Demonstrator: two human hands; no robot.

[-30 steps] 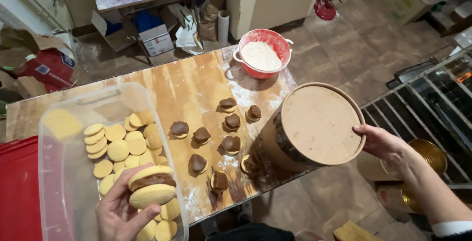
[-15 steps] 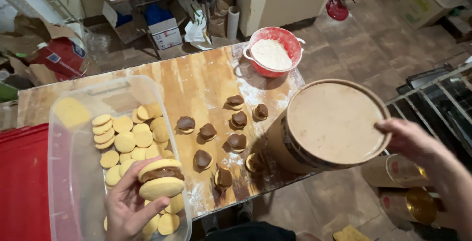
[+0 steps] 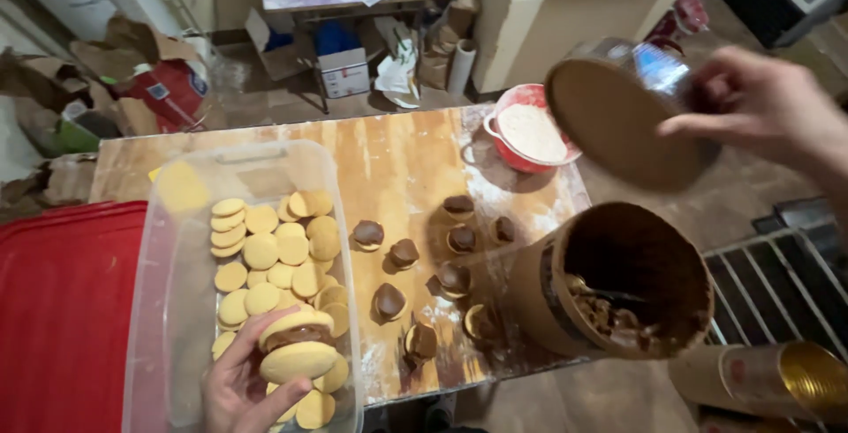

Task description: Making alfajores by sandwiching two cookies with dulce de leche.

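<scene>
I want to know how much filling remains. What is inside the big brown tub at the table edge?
The tub is open; the right hand holds its lid above. Inside, brown spread coats the walls and sits in lumps at the bottom. Its depth cannot be seen.

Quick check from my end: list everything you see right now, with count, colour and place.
Bin: one, clear plastic, left on the table.
Plain biscuits: many, pale yellow, inside the bin.
Sandwich biscuit: one, yellow with brown filling, in the left hand over the bin.
Topped biscuits: about nine, brown filling on top, mid table.
Tub: one, open, brown spread inside, at the table's right edge.
Lid: one, brown-smeared, held up at upper right.
Bowl: one, red with white powder, far right of the table.
Table: one, wooden, floury.
Red surface: one, left of the bin.
Rack: one, wire, right.
Boxes and bags: several, on the floor behind.
Left hand: holds the sandwich biscuit.
Right hand: holds the lid.
</scene>
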